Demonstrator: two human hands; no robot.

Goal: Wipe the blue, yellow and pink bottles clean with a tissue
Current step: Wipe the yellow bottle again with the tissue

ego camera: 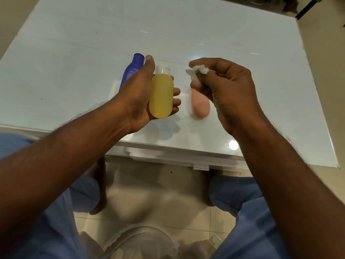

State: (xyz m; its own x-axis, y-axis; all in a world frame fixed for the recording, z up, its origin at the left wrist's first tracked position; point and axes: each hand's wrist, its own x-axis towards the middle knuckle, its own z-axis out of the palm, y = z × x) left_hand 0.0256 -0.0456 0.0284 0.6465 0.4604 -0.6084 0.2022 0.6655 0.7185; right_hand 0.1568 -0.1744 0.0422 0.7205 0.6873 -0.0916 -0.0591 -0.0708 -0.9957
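Note:
My left hand (139, 94) grips the yellow bottle (161, 96), which has a white cap, and holds it above the table with the cap pointing away from me. Behind that hand the blue bottle (131, 70) lies on the glass table (74, 53), partly hidden. My right hand (225, 90) pinches a crumpled white tissue (198, 71) between thumb and fingers, a little apart from the yellow bottle. The pink bottle (200, 105) lies on the table under my right hand, its upper part covered by my fingers.
The table's near edge (168, 156) runs just in front of my knees in blue trousers. On the tiled floor between my legs stands a clear plastic container (140, 238). A dark frame (306, 8) stands beyond the table's far right corner.

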